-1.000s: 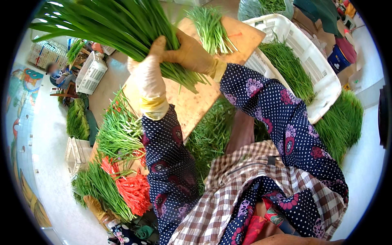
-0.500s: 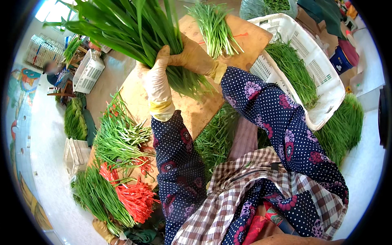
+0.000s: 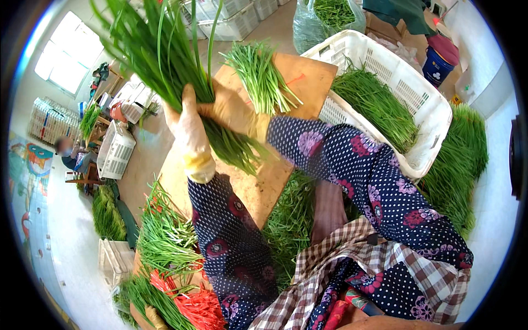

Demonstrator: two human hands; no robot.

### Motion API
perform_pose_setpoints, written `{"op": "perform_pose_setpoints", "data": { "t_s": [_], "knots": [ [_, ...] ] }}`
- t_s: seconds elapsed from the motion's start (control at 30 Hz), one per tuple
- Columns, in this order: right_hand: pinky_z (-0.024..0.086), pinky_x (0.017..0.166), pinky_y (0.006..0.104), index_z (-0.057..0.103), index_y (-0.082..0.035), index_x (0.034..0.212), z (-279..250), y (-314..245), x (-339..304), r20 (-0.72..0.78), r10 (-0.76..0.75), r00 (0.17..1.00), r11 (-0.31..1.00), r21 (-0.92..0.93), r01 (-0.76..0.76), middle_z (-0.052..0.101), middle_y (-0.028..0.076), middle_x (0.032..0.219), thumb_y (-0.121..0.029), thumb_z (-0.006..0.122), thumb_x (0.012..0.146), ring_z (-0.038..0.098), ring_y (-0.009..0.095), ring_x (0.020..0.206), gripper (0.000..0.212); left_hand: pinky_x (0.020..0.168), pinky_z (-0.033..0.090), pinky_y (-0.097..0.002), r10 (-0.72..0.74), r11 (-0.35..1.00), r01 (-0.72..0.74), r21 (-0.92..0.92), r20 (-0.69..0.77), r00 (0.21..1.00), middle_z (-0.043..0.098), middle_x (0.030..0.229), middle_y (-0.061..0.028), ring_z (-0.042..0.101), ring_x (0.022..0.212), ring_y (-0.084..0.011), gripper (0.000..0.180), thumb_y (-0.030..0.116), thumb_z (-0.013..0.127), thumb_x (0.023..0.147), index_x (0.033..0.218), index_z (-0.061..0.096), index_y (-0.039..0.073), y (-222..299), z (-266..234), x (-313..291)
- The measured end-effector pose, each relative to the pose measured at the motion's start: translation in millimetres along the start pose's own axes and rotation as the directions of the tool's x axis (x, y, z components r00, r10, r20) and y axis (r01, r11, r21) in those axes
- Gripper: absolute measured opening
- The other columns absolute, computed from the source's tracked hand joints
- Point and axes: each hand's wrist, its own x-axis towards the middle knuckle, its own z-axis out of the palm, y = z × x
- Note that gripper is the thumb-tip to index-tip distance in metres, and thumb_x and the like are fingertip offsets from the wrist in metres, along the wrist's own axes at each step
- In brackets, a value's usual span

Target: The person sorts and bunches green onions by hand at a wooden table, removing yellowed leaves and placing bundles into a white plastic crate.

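Both my hands, in pale gloves, are raised over the wooden board (image 3: 256, 192) with a thick bunch of garlic chives (image 3: 159, 52) between them. My left hand (image 3: 187, 129) is closed around its left side, thumb up. From the right, my right hand (image 3: 228, 110) wraps the same bunch at the middle and looks slightly blurred. Broad green leaves fan out above the hands, while the other end hangs down right over the board. A smaller loose bunch of chives (image 3: 261, 77) lies on the board's far part, beyond my right hand.
Right of the board stands a white crate (image 3: 429, 88) with chives inside. Chives (image 3: 170, 236) and red ties (image 3: 198, 308) lie at the near left, beside another person's gloved hand (image 3: 155, 318). A person (image 3: 77, 157) sits far left. More chives (image 3: 462, 165) are piled at right.
The view has tilted upward, so more of the room shows at the top. My hands still grip the bunch, which now stands more upright and sits further left in the picture.
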Motion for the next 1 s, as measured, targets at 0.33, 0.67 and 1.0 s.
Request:
{"op": "perform_pose_setpoints", "data": {
  "t_s": [0.33, 0.67, 1.0],
  "knots": [
    [0.048, 0.076, 0.0350, 0.059, -0.001, 0.102, -77.4, 70.0, 103.3, -0.221, 0.243, 0.944, 0.789, -0.522, -0.325, 0.064, 0.019, 0.090, -0.051, 0.066, 0.072, 0.062, 0.031, 0.086, 0.058, 0.062, 0.049, -0.0270, -0.397, 0.901, 0.427, -0.072, 0.258, 0.881, 0.061, 0.090, -0.0072, 0.059, 0.071, -0.0161, 0.027, 0.010, 0.060, 0.083, 0.108, 0.053, 0.004, -102.8, 29.3, 122.5],
    [0.046, 0.079, 0.0354, 0.063, 0.000, 0.098, -150.2, 153.9, 98.3, -0.326, 0.606, 0.725, 0.496, -0.557, -0.666, 0.063, 0.019, 0.095, -0.046, 0.063, 0.076, 0.061, 0.030, 0.091, 0.051, 0.055, 0.050, -0.0325, -0.746, 0.567, 0.779, -0.269, 0.234, 0.624, 0.062, 0.070, -0.0068, 0.058, 0.056, -0.0193, 0.016, 0.020, 0.060, 0.084, 0.084, 0.060, 0.005, -253.1, 51.8, 106.1],
    [0.047, 0.079, 0.0361, 0.063, 0.002, 0.096, -139.0, 163.8, 92.6, -0.338, 0.627, 0.702, 0.388, -0.646, -0.657, 0.063, 0.021, 0.096, -0.044, 0.063, 0.077, 0.061, 0.032, 0.092, 0.049, 0.071, 0.045, -0.0240, -0.391, 0.912, 0.401, -0.086, 0.109, 0.914, 0.059, 0.097, -0.0081, 0.055, 0.080, -0.0133, 0.042, 0.015, 0.062, 0.082, 0.116, 0.048, -0.005, -307.1, 23.8, 92.2]
  ]
}}
